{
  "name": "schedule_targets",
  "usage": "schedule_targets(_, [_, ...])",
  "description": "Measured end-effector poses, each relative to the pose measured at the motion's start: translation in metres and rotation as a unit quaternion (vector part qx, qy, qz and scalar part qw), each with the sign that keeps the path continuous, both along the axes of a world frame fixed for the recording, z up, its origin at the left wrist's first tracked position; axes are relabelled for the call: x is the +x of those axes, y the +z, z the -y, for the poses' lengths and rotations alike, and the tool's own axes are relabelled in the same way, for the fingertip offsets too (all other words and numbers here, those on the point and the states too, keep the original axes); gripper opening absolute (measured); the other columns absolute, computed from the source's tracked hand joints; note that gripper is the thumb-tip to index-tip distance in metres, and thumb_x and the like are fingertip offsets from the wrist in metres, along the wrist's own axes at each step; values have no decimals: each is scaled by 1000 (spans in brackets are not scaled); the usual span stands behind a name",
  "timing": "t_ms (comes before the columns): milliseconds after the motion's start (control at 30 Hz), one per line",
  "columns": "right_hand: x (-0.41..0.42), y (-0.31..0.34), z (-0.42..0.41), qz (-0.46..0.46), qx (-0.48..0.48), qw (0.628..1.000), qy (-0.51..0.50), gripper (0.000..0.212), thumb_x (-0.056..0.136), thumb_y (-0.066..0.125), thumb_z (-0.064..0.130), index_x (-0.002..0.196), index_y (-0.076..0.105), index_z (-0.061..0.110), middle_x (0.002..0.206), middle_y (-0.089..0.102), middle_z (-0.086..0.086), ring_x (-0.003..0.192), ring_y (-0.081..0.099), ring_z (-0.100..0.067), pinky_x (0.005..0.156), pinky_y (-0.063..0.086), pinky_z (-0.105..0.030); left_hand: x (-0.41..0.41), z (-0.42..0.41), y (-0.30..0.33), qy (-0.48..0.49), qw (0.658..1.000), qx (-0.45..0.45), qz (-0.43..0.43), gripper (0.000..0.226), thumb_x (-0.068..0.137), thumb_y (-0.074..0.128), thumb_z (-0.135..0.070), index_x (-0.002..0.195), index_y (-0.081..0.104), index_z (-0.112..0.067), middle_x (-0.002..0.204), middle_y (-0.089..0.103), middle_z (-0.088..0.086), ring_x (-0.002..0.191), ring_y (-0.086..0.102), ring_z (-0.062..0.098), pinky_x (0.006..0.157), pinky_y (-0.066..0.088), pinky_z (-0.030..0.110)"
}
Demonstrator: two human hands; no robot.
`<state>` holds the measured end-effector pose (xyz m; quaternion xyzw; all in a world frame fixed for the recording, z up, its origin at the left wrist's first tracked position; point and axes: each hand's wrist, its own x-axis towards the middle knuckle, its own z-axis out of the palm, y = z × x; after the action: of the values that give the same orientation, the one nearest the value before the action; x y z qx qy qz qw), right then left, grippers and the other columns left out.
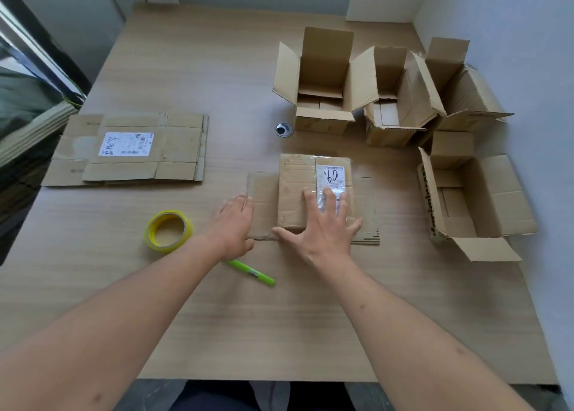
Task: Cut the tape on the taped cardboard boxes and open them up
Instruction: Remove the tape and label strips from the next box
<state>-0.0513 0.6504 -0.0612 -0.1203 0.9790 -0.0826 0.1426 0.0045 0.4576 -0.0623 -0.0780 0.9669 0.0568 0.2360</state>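
Both hands are spread flat with fingers straight: the right hand [323,221] is pressed on the flattened cardboard box [313,193] mid-table, the left hand [236,221] is laid on its left flap. A white label is seen on the box. A green cutter [251,272] is left just behind the left hand.

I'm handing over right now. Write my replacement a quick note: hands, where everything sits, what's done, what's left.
Left hand: open, fingers on the flattened box, left flap.
Right hand: open, spread flat on the same box.
Green cutter lies on the table, nobody holding it; yellow tape roll is to its left.
Done: four opened boxes stand at right; flattened cardboard lies at left.
Left: the box under the hands; I cannot tell if its tape is cut.
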Motion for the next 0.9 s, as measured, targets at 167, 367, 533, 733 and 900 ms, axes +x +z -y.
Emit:
schedule_targets(167, [10, 5, 10, -42, -30, 997, -56, 98, 63, 47, 92, 146, 27, 45, 163, 20, -1, 153, 10, -35, 105, 27, -70, 7, 6, -2, 15, 1000, 5, 27, 80, 98, 59, -38, 159, 22, -3, 169, 13, 18, 158, 12, 32, 126, 14, 41])
schedule_targets(367, [12, 20, 11, -48, -231, 954, -187, 90, 69, 48, 87, 150, 27, 53, 160, 29, 7, 148, 27, -22, 110, 33, -63, 16, 20, -5, 44, 995, 17, 91, 54, 106, 46, -36, 148, 46, -2, 166, 21, 25, 155, 21, 38, 124, 20, 41])
schedule_targets(533, [13, 29, 5, -45, -428, 876, -219, 75, 79, 48, 76, 148, 39, 49, 145, 44, 15, 133, 45, -8, 110, 44, -49, 11, 16, 10, 178, 961, 209, 21, 60, 109, 41, -33, 163, 21, -13, 164, 33, 15, 149, 35, 33, 119, 31, 35])
schedule_targets(733, [19, 44, 15, 15, -591, 759, -272, 62, 89, 47, 63, 144, 52, 35, 139, 61, 8, 130, 55, -8, 113, 44, -46, -9, -13, 50, 324, 801, 501, -36, 44, 106, 24, -65, 147, 36, -55, 153, 41, -16, 145, 36, 16, 122, 31, 47])
schedule_targets(900, [20, 52, 22, 117, -683, 614, -379, 41, 97, 36, 50, 112, 69, 30, 105, 76, 4, 93, 69, -8, 91, 53, -42, -22, -7, 56, 356, 740, 564, -93, 52, 89, 30, -81, 112, 55, -41, 129, 64, -1, 116, 63, 30, 101, 52, 57])
